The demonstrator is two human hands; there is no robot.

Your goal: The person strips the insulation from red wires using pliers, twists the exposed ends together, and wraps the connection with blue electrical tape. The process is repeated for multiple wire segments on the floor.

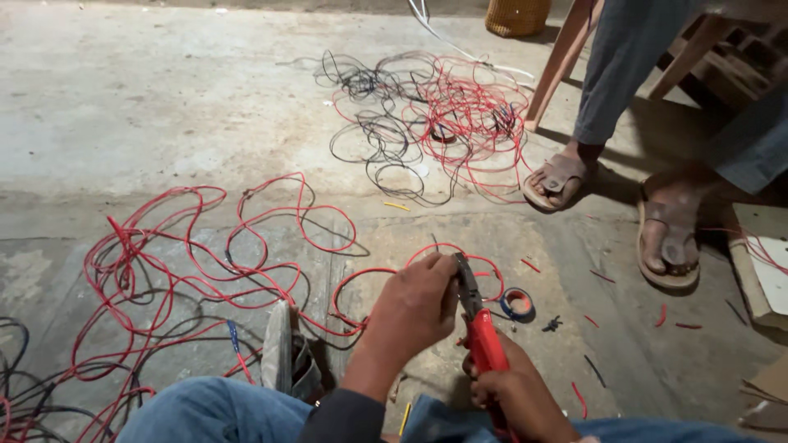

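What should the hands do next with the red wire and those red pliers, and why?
Probably squeeze the red-handled metal pliers gently. The right hand grips their handles, and the left hand is pinched right at the dark jaws, where a thin red plastic-coated wire from the floor loops appears to end. Whether the wire sits between the jaws is hidden, so a small, careful squeeze seems the likeliest step.

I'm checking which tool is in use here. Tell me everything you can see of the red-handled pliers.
The pliers have dark metal jaws and red, plastic-looking handles. They stand nearly upright, tilted slightly, jaws pointing up and away from the person. The right hand grips the handles from below; the left hand is at the jaws, its fingers against the metal head. Whether the jaws grip a wire cannot be told. They are held above the concrete floor, near a roll of tape.
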